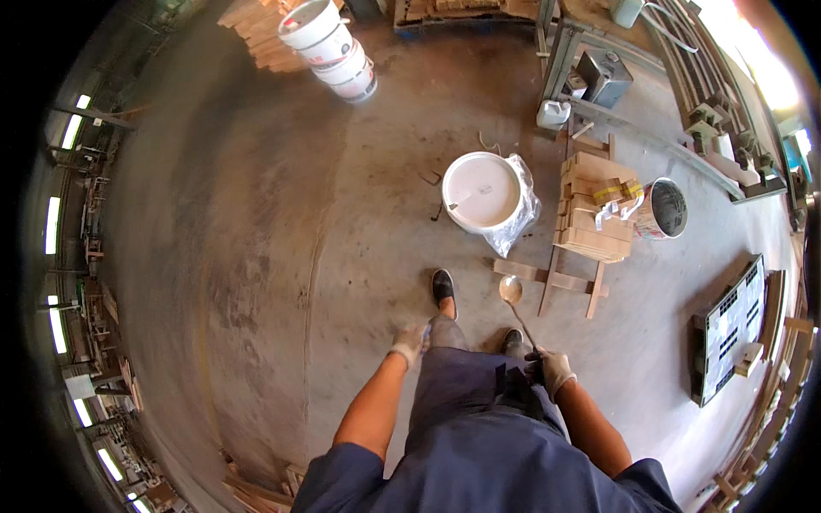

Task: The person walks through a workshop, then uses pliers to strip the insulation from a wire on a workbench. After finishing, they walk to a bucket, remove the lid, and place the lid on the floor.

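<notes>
My right hand (556,369), in a pale glove, is closed around the dark handle of a long ladle (510,290). The ladle's round metal bowl points away from me, above the floor by my right foot. My left hand (410,344), also gloved, hangs beside my left thigh; its fingers are partly hidden, and a small bluish patch shows at their tips. In front of my feet stands a white round bucket (482,190) with a pale surface inside its rim. Crumpled clear plastic (523,205) lies against its right side.
Right of the bucket, stacked wooden blocks (592,214) rest on a wooden frame (556,278), beside a grey-lined bucket (667,209). Stacked white buckets (329,51) stand far left. A black-edged pallet (733,329) is at right. A metal can (605,77) sits under the bench.
</notes>
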Motion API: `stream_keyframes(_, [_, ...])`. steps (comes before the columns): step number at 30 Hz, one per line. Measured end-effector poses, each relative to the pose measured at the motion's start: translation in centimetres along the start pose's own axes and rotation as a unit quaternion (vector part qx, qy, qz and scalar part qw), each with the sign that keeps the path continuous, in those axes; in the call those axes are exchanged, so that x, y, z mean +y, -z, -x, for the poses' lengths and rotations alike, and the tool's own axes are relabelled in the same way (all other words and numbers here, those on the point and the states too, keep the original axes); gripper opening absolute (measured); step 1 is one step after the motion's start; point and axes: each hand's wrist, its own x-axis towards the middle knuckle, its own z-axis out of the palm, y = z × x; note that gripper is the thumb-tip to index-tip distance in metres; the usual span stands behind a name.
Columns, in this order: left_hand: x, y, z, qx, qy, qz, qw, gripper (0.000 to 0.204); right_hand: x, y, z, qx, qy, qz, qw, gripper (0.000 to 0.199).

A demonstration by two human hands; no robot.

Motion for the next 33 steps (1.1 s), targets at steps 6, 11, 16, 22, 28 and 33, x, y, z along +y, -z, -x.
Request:
stream_keyframes(6, [8.9,1.1,-11.7,-0.01,0.121,0.166,0.979,0.025,0.6,-4.3,-1.9,0.106,0.085,0.078,0.988,0.036])
stream_keyframes(11, [11.8,1.3,-17.7,0.004,0.186,0.255,0.949,0.024,0.6,-7.1,-5.3,0.068,0.022,0.044,0.997,0.035])
stream_keyframes(16, [12.8,-0.4,-25.3,0.028,0.198,0.225,0.954,0.027,-3.2,-9.2,-10.5,0.043,0.013,0.052,0.998,0.039])
stream_keyframes(22, [11.6,-3.2,-32.7,0.051,0.177,0.119,0.976,0.045,-5.7,-8.9,-16.2,-0.011,-0.094,-0.046,0.994,0.033])
stream_keyframes(28, [14.3,-5.7,-36.2,0.158,0.244,0.162,0.943,0.03,-8.3,-8.6,-14.4,0.051,-0.004,-0.027,0.998,0.035])
stream_keyframes(33, [12.8,-6.2,-36.8,0.2,0.258,0.194,0.925,0.028,-8.8,-7.2,-11.5,0.062,-0.014,0.008,0.998,0.032])
